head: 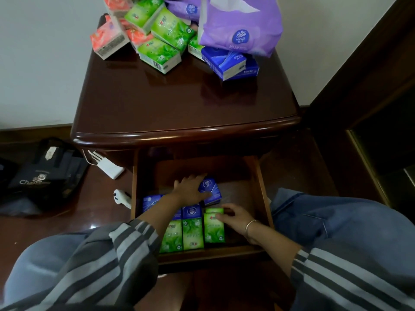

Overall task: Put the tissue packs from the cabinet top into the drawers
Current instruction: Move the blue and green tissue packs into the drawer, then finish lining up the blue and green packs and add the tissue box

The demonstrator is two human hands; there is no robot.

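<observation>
Blue pack (210,187): a film-wrapped tissue pack lying at a slant in the middle of the open drawer (262,187), behind a near row of green and blue packs laid side by side. The left hand (190,188) lies palm-down on it, fingers fairly straight and spread, pressing rather than gripping. The right hand (233,217) pinches the far end of the rightmost green pack (214,227) between curled fingers and thumb. Such packs are judged light, soft and compressible, with a slick wrap; hold is best taken across the short sides, not on the glossy face. Open room shows at the drawer's back and right side. Its walls and the overhanging front edge of the cabinet top (179,97) limit any lift. Many tissue packs (159,56) lie piled at the top's rear.
</observation>
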